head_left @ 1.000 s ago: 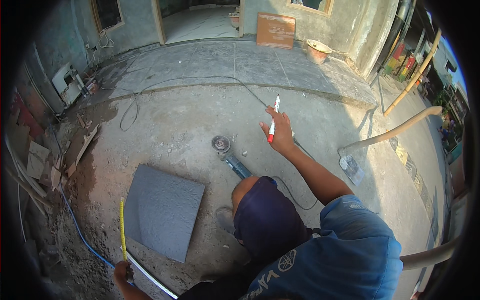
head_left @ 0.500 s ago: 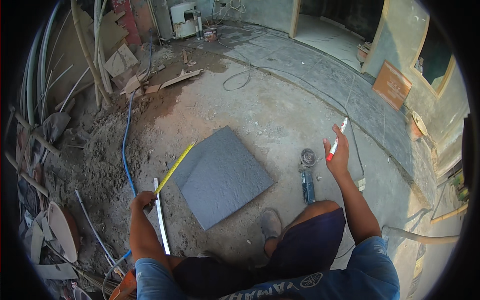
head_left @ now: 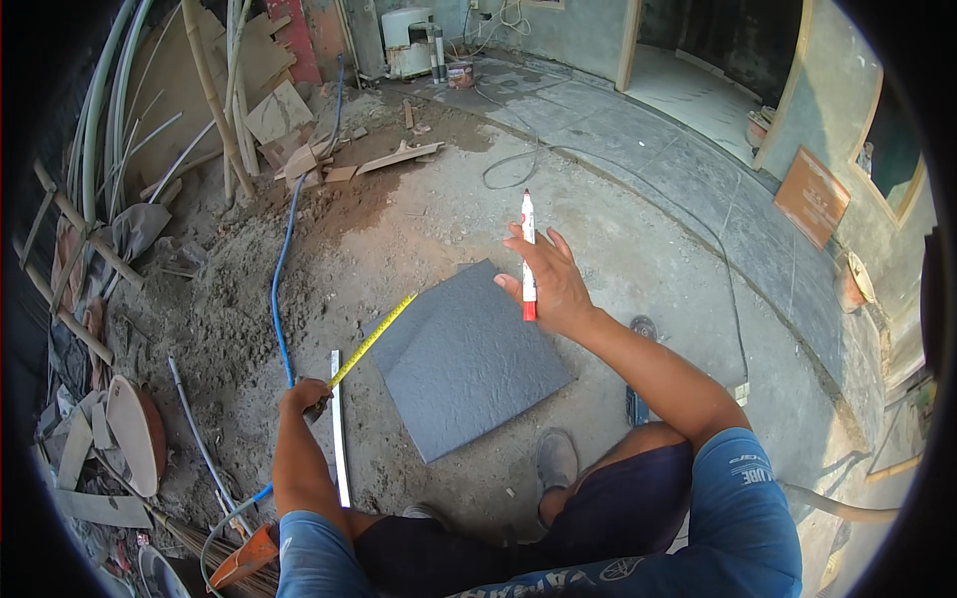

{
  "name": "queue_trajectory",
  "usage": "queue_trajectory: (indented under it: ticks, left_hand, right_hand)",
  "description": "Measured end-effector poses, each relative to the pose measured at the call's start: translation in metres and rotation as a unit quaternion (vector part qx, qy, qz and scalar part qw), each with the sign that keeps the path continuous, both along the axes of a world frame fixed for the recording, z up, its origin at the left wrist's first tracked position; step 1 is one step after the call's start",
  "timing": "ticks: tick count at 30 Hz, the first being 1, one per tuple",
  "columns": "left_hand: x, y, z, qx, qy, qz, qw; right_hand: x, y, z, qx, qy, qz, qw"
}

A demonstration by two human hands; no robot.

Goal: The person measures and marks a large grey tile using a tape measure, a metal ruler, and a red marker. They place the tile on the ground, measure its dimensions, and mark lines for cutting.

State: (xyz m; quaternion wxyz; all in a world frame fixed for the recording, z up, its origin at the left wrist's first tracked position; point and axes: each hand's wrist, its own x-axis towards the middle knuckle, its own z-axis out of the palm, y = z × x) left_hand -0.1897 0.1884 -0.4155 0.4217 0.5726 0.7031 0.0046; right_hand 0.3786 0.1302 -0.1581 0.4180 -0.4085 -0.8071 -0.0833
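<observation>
A dark grey textured tile (head_left: 474, 374) lies on the ground in front of me. My left hand (head_left: 305, 397) is closed round a tape measure, whose case is mostly hidden by the fingers. Its yellow blade (head_left: 373, 341) reaches out to the tile's far left edge. Above the tile's far right side is my right hand (head_left: 560, 289), holding a white marker (head_left: 528, 249) upright, red end down, with some fingers spread. A straight metal bar (head_left: 340, 429) lies beside the left hand. My right forearm partly covers an angle grinder (head_left: 638, 407).
A blue hose (head_left: 281, 289) runs along a soil heap on the left. Wood scraps (head_left: 399, 157) and a bamboo pole (head_left: 207, 90) are beyond it. A dark cable (head_left: 648, 177) crosses toward the paved strip. A brown board (head_left: 812, 196) leans at the right wall.
My right hand has swung left with the marker, from beside the grinder to above the tile. My left hand keeps the tape stretched to the tile. The view has shifted slightly.
</observation>
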Motion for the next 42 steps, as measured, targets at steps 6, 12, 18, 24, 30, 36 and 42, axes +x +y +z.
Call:
queue_trajectory:
  ticks: [6,12,18,24,30,36,42]
  left_hand:
    - [0.005,-0.004,0.008,-0.012,0.038,-0.003,0.999]
    - [0.013,-0.003,0.014,-0.009,0.025,0.0,1.0]
    - [0.013,0.001,0.009,-0.003,0.027,0.009,1.0]
    - [0.01,-0.002,0.007,0.001,0.04,0.004,0.999]
    - [0.007,0.0,0.005,0.001,0.021,0.013,1.0]
    - [0.009,-0.001,0.003,0.01,0.024,0.011,1.0]
    - [0.0,-0.003,0.001,0.004,0.029,0.022,0.999]
  right_hand:
    - [-0.005,-0.004,-0.016,-0.028,-0.023,-0.002,0.999]
    - [-0.03,-0.017,0.024,0.029,0.02,0.07,0.997]
    - [-0.038,-0.017,0.019,0.008,0.009,0.096,0.995]
    - [-0.052,-0.026,0.042,0.054,0.034,0.134,0.989]
    - [-0.054,-0.031,0.044,0.058,0.037,0.149,0.986]
    - [-0.051,-0.034,0.038,0.047,0.029,0.15,0.987]
    - [-0.053,-0.039,0.032,0.033,0.025,0.146,0.988]
